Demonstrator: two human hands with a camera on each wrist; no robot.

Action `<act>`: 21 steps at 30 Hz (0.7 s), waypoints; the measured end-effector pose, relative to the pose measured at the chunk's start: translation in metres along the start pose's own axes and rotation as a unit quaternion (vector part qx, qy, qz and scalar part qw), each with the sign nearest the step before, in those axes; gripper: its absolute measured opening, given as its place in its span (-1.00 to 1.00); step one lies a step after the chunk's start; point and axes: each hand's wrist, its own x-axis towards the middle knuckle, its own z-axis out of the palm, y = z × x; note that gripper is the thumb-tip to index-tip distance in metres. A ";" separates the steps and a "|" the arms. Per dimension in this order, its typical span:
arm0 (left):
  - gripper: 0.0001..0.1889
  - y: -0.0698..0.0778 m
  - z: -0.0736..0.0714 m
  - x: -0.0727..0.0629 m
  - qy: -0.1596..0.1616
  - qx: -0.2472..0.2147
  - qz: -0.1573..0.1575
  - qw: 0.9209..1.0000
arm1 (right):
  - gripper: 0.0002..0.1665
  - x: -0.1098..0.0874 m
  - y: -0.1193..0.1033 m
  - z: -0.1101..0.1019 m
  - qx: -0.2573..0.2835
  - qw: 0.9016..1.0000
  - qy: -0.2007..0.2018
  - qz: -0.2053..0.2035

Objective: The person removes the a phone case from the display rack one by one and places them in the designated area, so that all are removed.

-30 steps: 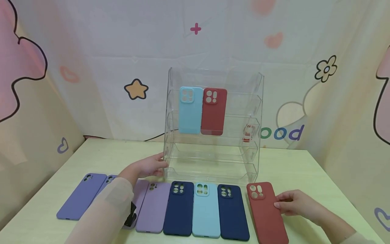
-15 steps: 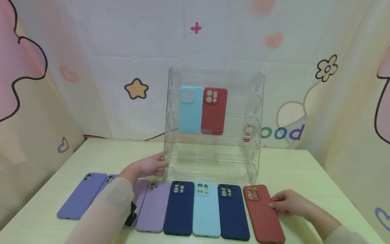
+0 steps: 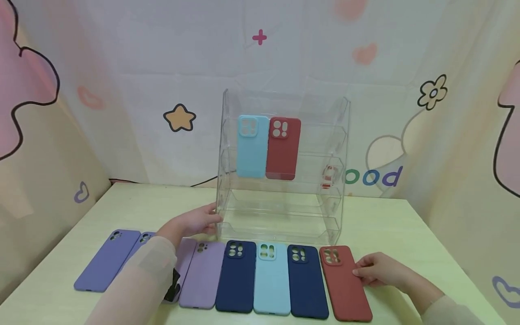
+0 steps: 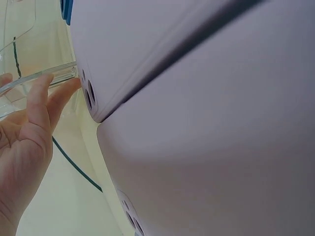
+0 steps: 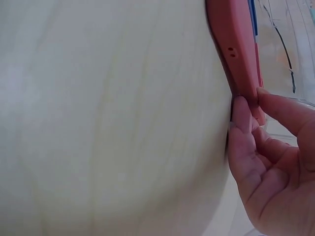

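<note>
My left hand [image 3: 199,220] holds the left side panel of a clear tiered display rack [image 3: 280,232]. In the left wrist view, fingers [image 4: 37,101] lie against the panel's edge and another fingertip shows across it. My right hand [image 3: 382,271] pinches the right long edge of a red phone case [image 3: 347,284], thumb on top and fingers at its side. That case lies on the table at the right end of a row, close beside a navy phone case [image 3: 308,284]. On an upper tier of the rack stand a light blue phone case [image 3: 252,151] and another red phone case [image 3: 283,151].
Leftward along the row lie a light blue case [image 3: 272,282], another navy case [image 3: 235,280], lilac cases [image 3: 203,280] and violet-blue cases [image 3: 107,262], partly hidden by my left sleeve [image 3: 138,280]. The table [image 3: 373,221] meets a printed cloth backdrop [image 3: 162,58].
My right hand has moved left with the red case, bringing it close to the navy case and straightening it slightly. The left hand stays on the rack. The head view has shifted a little.
</note>
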 end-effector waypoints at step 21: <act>-0.30 -0.001 -0.001 0.000 -0.001 -0.027 0.000 1.000 | -0.64 0.003 0.010 -0.005 0.059 0.996 -0.059 -0.030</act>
